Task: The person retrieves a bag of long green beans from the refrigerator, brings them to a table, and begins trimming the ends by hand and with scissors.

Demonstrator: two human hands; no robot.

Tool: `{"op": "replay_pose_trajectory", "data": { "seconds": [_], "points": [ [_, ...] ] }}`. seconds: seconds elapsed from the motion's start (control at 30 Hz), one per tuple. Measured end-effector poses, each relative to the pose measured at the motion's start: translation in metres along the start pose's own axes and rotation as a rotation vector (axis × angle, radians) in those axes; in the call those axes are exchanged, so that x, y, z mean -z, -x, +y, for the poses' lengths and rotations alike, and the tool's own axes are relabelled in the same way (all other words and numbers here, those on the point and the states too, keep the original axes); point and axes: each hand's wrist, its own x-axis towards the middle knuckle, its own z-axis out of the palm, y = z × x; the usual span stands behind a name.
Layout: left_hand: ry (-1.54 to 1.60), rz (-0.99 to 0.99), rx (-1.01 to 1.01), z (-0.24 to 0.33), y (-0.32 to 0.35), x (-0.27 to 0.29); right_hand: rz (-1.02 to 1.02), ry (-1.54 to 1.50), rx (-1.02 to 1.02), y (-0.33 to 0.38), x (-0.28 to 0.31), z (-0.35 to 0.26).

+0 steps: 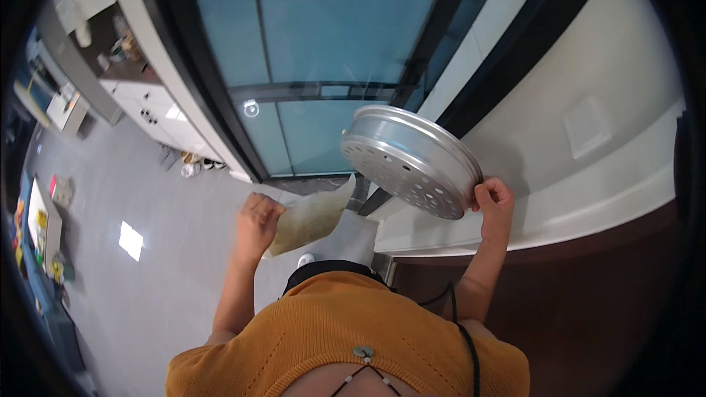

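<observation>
My right hand (493, 198) grips the rim of a round metal steamer tray (415, 158), its bottom pierced with many holes. The tray is tilted, its perforated face turned down and toward me. In my left hand (259, 222) a thin, pale greenish-brown sheet (312, 217) is pinched by one edge and hangs with a slight curl. What the sheet is made of I cannot tell. Sheet and tray are apart, the sheet lower and to the left of the tray.
Ahead stands a dark-framed glass sliding door (331, 29). A white wall or panel (581, 147) rises close on the right, beside a dark brown surface (544, 301). Several shoes (193, 164) lie by a white cabinet (165, 121). At far left is a low white table (40, 224).
</observation>
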Motion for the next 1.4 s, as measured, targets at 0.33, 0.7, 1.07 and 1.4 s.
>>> {"op": "replay_pose_trajectory", "data": {
  "seconds": [0.33, 0.7, 1.07, 1.4],
  "points": [
    [0.152, -0.231, -0.329, -0.008, -0.054, -0.014, -0.123, 0.199, -0.082, 0.005, 0.011, -0.088],
    [0.302, -0.353, -0.451, 0.008, -0.075, -0.057, -0.028, 0.152, -0.046, 0.003, 0.033, -0.124],
    [0.535, -0.638, -0.565, 0.04, -0.084, -0.086, 0.326, -0.033, 0.171, 0.135, 0.02, -0.105],
    [0.897, -1.022, -1.095, 0.077, -0.046, -0.073, 1.204, 0.776, 0.141, 0.411, -0.217, -0.164]
  ]
}}
